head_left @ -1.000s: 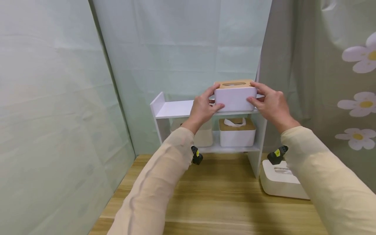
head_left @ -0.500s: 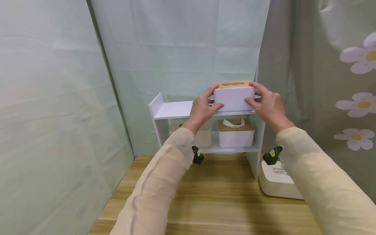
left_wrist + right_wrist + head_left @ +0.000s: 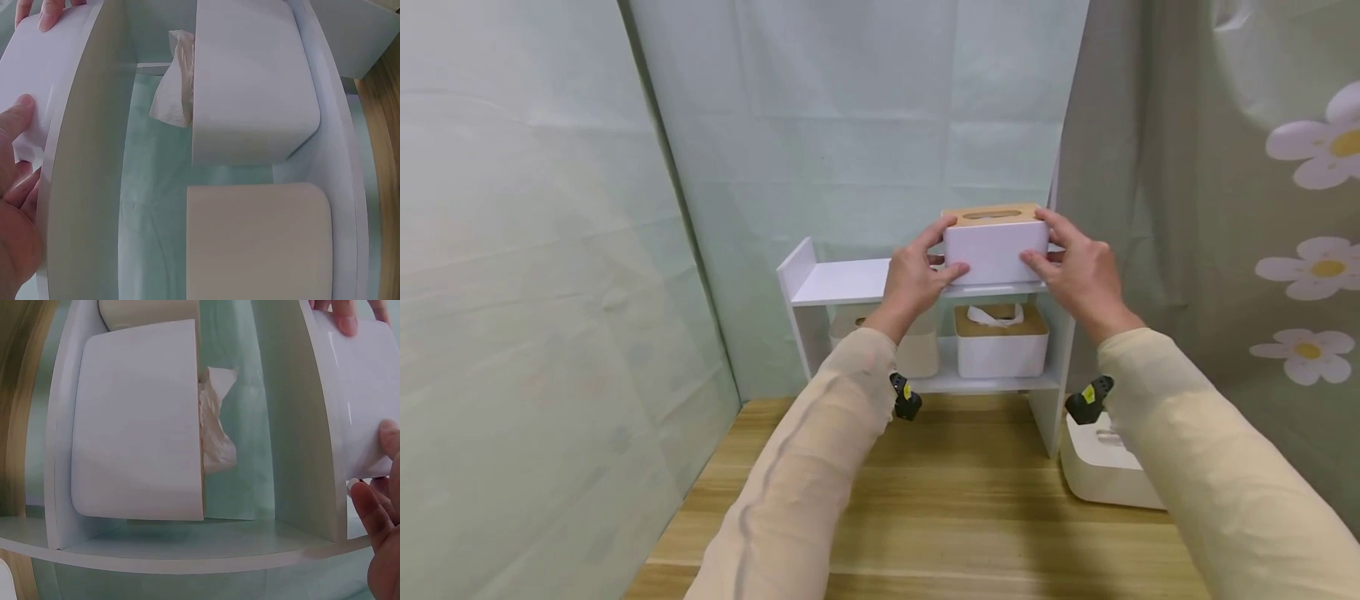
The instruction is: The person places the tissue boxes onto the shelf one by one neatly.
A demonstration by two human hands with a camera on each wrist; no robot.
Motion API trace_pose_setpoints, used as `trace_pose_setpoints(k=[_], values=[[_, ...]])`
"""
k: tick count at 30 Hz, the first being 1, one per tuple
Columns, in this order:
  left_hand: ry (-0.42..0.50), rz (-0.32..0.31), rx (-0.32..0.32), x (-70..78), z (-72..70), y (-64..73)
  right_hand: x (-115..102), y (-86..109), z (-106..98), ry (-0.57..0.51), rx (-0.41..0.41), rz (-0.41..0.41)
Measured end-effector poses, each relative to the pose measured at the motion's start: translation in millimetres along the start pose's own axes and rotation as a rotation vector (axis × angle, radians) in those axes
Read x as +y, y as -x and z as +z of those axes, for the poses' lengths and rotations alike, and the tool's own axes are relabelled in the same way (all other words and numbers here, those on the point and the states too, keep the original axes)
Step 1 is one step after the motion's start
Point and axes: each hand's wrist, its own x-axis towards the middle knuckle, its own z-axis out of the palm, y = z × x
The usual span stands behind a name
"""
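A white tissue box with a light wooden lid [image 3: 996, 250] stands on the right part of the shelf's upper board. My left hand [image 3: 917, 271] grips its left end, thumb on the front face and index finger at the lid's edge. At the other end my right hand [image 3: 1086, 271] holds it the same way, thumb across the front. In the left wrist view the tissue box [image 3: 40, 59] sits right at the board's front edge. The right wrist view shows fingers of both hands on the tissue box [image 3: 369, 387].
Below, the white shelf [image 3: 842, 282] holds a second white tissue box [image 3: 1002, 354] with tissue sticking out, and a cream tissue box [image 3: 919, 354] partly behind my left arm. Another cream tissue box [image 3: 1112, 479] stands on the wooden table [image 3: 955, 508], right of the shelf, partly covered by my right sleeve.
The view has shifted slightly, so the shelf sits a little further left and lower in it. My right arm has moved slightly left; both hands keep their hold on the tissue box.
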Motion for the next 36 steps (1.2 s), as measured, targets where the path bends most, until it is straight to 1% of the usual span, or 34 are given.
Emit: trace_pose_setpoints(k=[11, 20, 30, 36], values=[[-0.013, -0.008, 0.023, 3.4, 3.3, -0.7, -3, 1.9, 2, -0.002, 0.001, 0.034], [-0.034, -0.041, 0.022, 6.5, 7.1, -2.4, -7, 2.2, 3, -0.007, -0.016, 0.084], [-0.047, -0.060, 0.023, 10.0, 8.7, -3.5, -7, 1.3, 3, 0.000, -0.011, 0.093], [-0.062, -0.060, 0.025, 11.0, 9.4, -4.1, -7, 2.2, 3, 0.012, -0.004, 0.098]])
